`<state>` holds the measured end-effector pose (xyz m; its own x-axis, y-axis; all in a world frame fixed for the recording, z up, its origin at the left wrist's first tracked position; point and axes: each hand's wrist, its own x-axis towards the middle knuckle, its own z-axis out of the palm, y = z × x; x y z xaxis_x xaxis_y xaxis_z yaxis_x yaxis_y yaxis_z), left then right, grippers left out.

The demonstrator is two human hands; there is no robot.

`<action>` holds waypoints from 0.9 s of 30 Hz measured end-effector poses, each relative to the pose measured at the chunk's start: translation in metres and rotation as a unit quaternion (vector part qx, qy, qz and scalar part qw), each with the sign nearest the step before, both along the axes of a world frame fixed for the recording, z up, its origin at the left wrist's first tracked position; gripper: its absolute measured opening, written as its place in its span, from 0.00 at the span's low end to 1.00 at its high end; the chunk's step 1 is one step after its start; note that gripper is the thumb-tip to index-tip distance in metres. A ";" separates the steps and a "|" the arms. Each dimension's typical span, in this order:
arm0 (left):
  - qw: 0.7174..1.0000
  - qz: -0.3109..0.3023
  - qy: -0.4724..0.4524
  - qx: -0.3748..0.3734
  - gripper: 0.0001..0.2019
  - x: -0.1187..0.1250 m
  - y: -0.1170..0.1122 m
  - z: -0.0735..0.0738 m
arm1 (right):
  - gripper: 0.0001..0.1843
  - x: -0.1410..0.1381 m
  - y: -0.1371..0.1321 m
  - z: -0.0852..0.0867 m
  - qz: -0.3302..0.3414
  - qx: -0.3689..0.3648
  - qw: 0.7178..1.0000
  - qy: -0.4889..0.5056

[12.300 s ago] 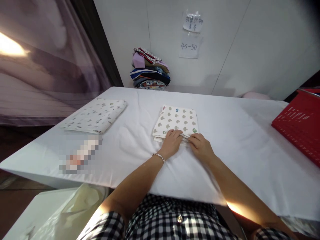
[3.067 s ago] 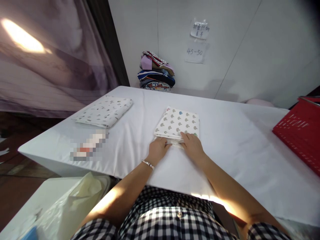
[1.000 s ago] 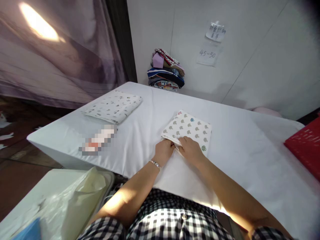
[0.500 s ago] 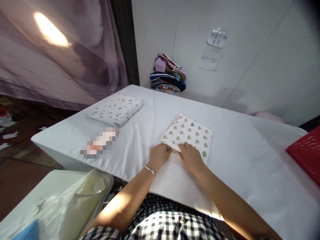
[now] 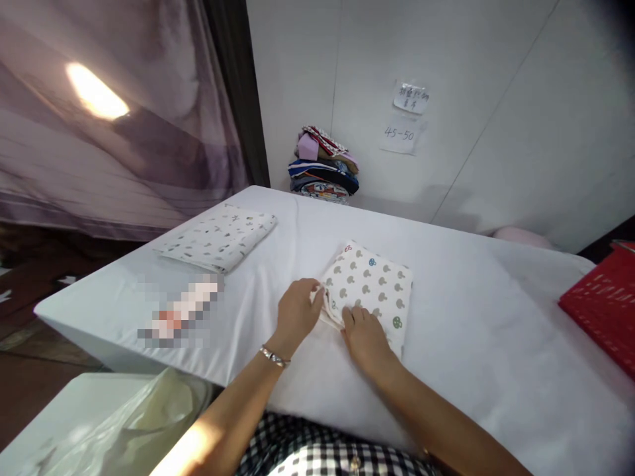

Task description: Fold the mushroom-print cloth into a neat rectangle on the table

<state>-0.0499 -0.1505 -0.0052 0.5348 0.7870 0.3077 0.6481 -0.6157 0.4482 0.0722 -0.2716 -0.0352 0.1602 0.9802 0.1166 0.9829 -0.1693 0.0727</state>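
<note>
A folded white cloth [image 5: 374, 284] printed with grey mushroom shapes, plus a few red, blue and green ones, lies flat on the white-covered table [image 5: 461, 317]. At its near left corner my left hand [image 5: 299, 311] pinches the edge of the fabric, which is slightly lifted there and shows its layers. My right hand [image 5: 366, 337] rests on the near edge, fingertips on top and curled over the layers; its thumb is mostly hidden. Farther left lies a second folded white cloth [image 5: 221, 238] with a small scattered print.
A blurred-out item [image 5: 183, 307] lies at the table's left front. A stack of folded fabrics [image 5: 325, 165] stands behind the table by the wall. At the right edge is a red bag-like object [image 5: 602, 301]. Below left, a plastic bag [image 5: 149, 416] sits on a white surface.
My left hand has shifted left and up at the cloth's corner, lifting the edge a little. The right hand stays at the near edge. The camera view has tilted slightly.
</note>
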 end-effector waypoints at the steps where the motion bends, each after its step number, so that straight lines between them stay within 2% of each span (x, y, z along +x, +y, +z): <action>1: 0.999 -0.044 -0.016 0.025 0.11 0.007 -0.001 0.003 | 0.20 0.000 0.000 -0.001 -0.001 0.002 1.000 -0.001; 3: 0.990 -0.119 -0.029 0.065 0.12 0.022 -0.003 0.009 | 0.21 -0.001 -0.001 -0.005 -0.001 0.009 1.000 -0.001; 6: 0.982 -0.161 -0.019 0.097 0.15 0.038 -0.001 0.009 | 0.25 -0.003 -0.010 -0.013 0.014 0.026 1.000 -0.002; 8: 0.982 -0.167 0.020 0.088 0.17 0.044 0.004 0.000 | 0.27 -0.004 -0.021 -0.019 0.026 0.043 0.999 -0.003; 12: 0.984 -0.151 0.095 0.027 0.23 0.046 0.013 -0.030 | 0.28 -0.002 -0.051 -0.025 0.059 0.075 0.995 0.035; 14: 0.985 -0.143 0.097 0.020 0.24 0.044 0.014 -0.041 | 0.28 0.004 -0.063 -0.020 0.078 0.071 0.991 0.084; 17: 0.986 -0.135 0.092 0.025 0.24 0.042 0.013 -0.047 | 0.25 0.019 -0.068 -0.001 0.105 0.050 0.976 0.185; 20: 0.987 -0.132 0.087 0.029 0.24 0.042 0.011 -0.047 | 0.22 0.040 -0.051 0.025 0.108 0.069 0.960 0.248; 23: 0.988 -0.126 0.080 0.030 0.24 0.042 0.010 -0.047 | 0.22 0.060 -0.015 0.044 0.090 0.114 0.963 0.226; 25: 0.989 -0.122 0.079 0.030 0.24 0.042 0.010 -0.047 | 0.24 0.072 0.017 0.049 0.083 0.131 0.967 0.200; 27: 0.989 -0.123 0.083 0.026 0.24 0.042 0.010 -0.047 | 0.25 0.082 0.053 0.047 0.071 0.128 0.973 0.178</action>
<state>-0.0080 -0.1407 -0.0519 0.7544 0.6126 0.2358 0.5382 -0.7829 0.3120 0.1544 -0.2187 0.0117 0.1010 0.9412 0.3223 0.9529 0.0016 -0.3032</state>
